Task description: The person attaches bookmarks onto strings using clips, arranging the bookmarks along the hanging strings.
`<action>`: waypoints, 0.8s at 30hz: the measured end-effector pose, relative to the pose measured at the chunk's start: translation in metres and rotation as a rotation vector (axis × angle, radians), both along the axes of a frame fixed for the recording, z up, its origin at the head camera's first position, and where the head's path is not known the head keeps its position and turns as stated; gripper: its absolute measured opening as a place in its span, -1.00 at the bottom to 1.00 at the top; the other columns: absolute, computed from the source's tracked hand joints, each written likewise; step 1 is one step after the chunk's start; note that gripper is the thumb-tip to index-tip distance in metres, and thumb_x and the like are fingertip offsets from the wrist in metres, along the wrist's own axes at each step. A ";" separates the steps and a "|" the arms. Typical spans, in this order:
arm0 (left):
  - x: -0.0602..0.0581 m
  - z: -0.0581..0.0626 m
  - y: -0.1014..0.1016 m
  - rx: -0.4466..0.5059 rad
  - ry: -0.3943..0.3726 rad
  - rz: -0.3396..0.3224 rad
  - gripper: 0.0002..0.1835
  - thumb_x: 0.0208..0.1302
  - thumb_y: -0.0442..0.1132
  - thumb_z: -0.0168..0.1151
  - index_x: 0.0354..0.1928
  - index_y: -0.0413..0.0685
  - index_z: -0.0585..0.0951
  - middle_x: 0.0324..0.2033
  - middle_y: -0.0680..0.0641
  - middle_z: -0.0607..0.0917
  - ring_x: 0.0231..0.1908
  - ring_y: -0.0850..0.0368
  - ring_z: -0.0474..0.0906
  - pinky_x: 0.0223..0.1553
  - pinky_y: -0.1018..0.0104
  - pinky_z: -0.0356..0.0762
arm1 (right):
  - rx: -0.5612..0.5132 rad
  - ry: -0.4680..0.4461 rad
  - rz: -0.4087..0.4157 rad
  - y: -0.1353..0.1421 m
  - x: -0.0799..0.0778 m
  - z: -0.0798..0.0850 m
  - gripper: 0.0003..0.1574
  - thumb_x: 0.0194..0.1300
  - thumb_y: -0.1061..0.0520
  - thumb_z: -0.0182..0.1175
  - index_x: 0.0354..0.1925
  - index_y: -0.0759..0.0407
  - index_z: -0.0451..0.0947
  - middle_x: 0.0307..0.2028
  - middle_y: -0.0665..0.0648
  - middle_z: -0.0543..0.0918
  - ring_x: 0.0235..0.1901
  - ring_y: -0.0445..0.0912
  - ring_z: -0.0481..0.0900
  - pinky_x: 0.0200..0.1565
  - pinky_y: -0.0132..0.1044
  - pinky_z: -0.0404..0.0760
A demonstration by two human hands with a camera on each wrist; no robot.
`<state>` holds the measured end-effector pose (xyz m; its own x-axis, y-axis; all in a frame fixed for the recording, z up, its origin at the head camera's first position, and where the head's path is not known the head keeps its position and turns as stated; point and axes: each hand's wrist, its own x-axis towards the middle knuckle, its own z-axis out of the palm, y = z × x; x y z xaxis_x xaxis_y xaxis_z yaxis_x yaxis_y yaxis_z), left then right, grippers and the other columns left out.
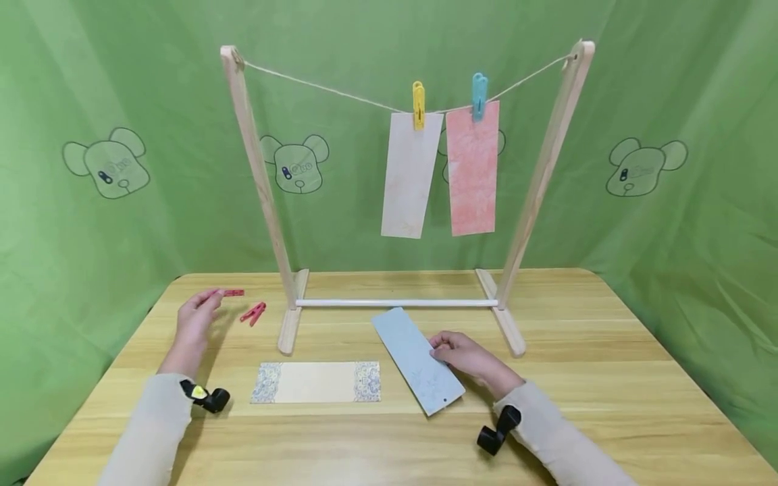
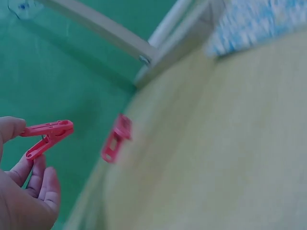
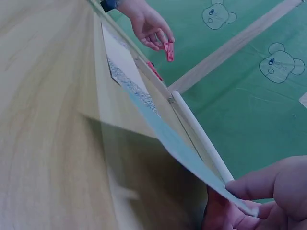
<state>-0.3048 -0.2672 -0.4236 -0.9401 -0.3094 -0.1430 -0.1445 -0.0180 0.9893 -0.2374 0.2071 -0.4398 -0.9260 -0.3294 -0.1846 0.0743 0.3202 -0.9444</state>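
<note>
Between thumb and fingertips my left hand [image 1: 197,317] pinches a red clothespin [image 2: 50,132] by its handle ends, held above the table's left side. A second red clothespin [image 1: 253,313] lies on the wood just right of that hand. My right hand [image 1: 464,354] pinches the long edge of a light blue card [image 1: 416,361], thumb on top and fingers beneath. In the right wrist view the blue card [image 3: 177,143] is tilted and casts a shadow on the table. A cream card with blue patterned ends [image 1: 316,383] lies flat between the hands.
A wooden stand [image 1: 547,169] with a sagging string [image 1: 322,86] rises at the back. On the string hang a white card [image 1: 410,179] under a yellow clothespin [image 1: 419,106] and a pink card [image 1: 474,172] under a blue clothespin [image 1: 479,98]. A white bar [image 1: 395,303] joins the stand's feet.
</note>
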 end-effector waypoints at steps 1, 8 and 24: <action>0.001 0.004 0.001 0.025 0.024 -0.007 -0.47 0.29 -0.02 0.19 0.22 -0.07 0.37 -0.14 0.21 0.48 -0.03 0.26 0.42 0.27 0.28 0.29 | -0.012 -0.011 0.009 0.001 0.000 0.000 -0.76 0.32 0.32 -0.01 -0.10 0.51 0.34 -0.50 0.00 0.35 -0.43 -0.19 0.35 -0.39 -0.46 0.41; 0.010 0.035 0.018 0.135 0.228 -0.074 -0.68 0.19 -0.24 0.31 -0.04 -0.09 0.49 -0.34 0.25 0.61 -0.26 0.41 0.53 -0.15 0.65 0.51 | -0.071 -0.034 0.041 -0.006 0.006 0.008 -0.70 0.27 0.27 0.09 -0.09 0.48 0.38 -0.49 0.00 0.53 -0.50 -0.22 0.45 -0.42 -0.45 0.51; 0.011 0.110 0.076 -0.029 0.433 -0.216 -0.77 0.19 -0.23 0.32 -0.11 -0.03 0.58 -0.28 0.16 0.63 -0.18 0.28 0.51 -0.09 0.59 0.50 | -0.034 0.194 -0.064 -0.055 -0.010 0.040 -0.80 0.23 0.30 0.19 -0.19 0.42 0.48 -0.57 0.00 0.58 -0.49 -0.19 0.52 -0.28 -0.24 0.64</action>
